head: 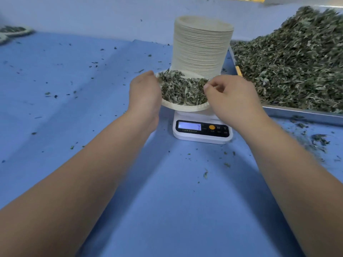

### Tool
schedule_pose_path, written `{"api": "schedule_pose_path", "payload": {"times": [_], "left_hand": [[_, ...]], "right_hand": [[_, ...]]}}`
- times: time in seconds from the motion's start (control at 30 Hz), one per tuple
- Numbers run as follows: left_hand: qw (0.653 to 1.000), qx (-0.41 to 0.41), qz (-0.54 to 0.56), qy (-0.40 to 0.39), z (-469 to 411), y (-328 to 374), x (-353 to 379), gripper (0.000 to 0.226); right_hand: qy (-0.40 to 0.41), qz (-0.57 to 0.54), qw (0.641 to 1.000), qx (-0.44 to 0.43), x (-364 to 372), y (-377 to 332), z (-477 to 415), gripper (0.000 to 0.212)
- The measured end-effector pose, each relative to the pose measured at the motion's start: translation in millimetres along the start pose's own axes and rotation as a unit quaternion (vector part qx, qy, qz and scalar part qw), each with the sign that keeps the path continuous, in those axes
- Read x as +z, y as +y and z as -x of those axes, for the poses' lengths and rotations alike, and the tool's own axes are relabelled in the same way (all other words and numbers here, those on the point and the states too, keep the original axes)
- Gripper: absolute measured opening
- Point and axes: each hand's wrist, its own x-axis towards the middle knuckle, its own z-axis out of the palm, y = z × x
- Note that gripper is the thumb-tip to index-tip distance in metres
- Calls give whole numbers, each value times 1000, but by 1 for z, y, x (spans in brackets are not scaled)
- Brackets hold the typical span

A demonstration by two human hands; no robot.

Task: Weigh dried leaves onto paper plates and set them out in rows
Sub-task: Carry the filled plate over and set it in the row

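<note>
A white paper plate [185,108] heaped with dried green leaves [182,89] is over the white digital scale [202,129], whose display is lit. My left hand [145,93] grips the plate's left rim. My right hand [232,93] is at the plate's right rim with its fingers curled round the edge. A tall stack of empty paper plates [201,47] stands just behind the scale. A large heap of dried leaves [289,60] fills a metal tray [304,113] on the right.
The table has a blue cover [92,89] sprinkled with leaf crumbs, thicker near the tray's front edge [315,141]. Filled plates [14,31] lie at the far left. A pale wall rises behind the table.
</note>
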Motion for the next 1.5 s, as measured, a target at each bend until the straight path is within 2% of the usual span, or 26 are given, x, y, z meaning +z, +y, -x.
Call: {"api": "schedule_pose_path", "payload": {"times": [0.07,0.13,0.2,0.3,0.5,0.77,0.9,1.0,1.1,1.23,1.4,1.5], "left_hand": [[999,7,21,34,5,4,-17,45],[998,5,32,63,6,8,-37,50],[996,3,37,85,6,16,-61,46],[994,28,17,105,1,25,-102,31],[978,15,61,200,-20,41,-185,32],[963,6,28,269,-69,49,-272,47],[961,3,-7,275,-90,44,-300,23],[960,13,-43,275,-99,40,-321,24],[946,32,-74,313,-104,48,-352,20],[929,45,-131,342,-110,67,-404,47],[917,58,-152,363,-124,74,-466,59],[905,53,-123,404,-136,81,-497,39]], "right_hand": [[-4,-23,1000,-11,6,-11,2,21],[-19,-57,998,-21,15,-24,5,18],[-51,-87,994,-44,25,-41,10,18],[-120,-75,986,-87,45,-70,16,18],[-220,-66,956,-184,95,-124,20,41],[-206,-104,948,-217,184,-190,-2,31],[-213,-115,945,-220,224,-207,-7,31],[-227,-124,939,-227,250,-219,-8,30],[-244,-120,929,-252,278,-241,-16,32],[-261,-116,913,-292,322,-292,-25,36],[-284,-114,894,-327,374,-349,-31,36],[-278,-97,892,-342,404,-378,-37,37]]}}
